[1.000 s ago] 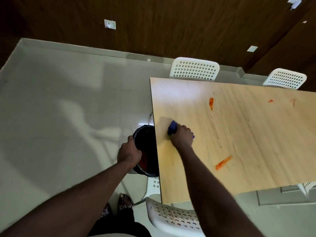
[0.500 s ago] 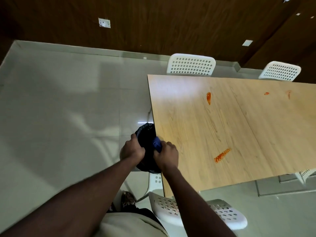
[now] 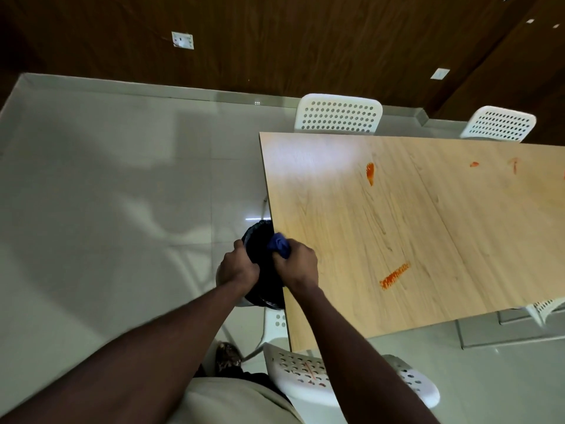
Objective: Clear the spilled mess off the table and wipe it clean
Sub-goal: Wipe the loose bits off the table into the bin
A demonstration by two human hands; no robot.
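A light wooden table carries several orange-red smears: one streak near the far side, a ridged streak near the front, and small spots at the far right. My right hand grips a bunched blue cloth at the table's left edge. My left hand holds the rim of a black-lined bin just below that edge. Most of the bin is hidden by my hands and the table.
White perforated chairs stand at the far side, at the far right and right in front of me. Glossy pale floor tiles spread to the left. A dark wooden wall closes the back.
My right hand dragged the blue cloth from the tabletop to the left edge over the bin. My left hand rose with the bin toward the table edge.
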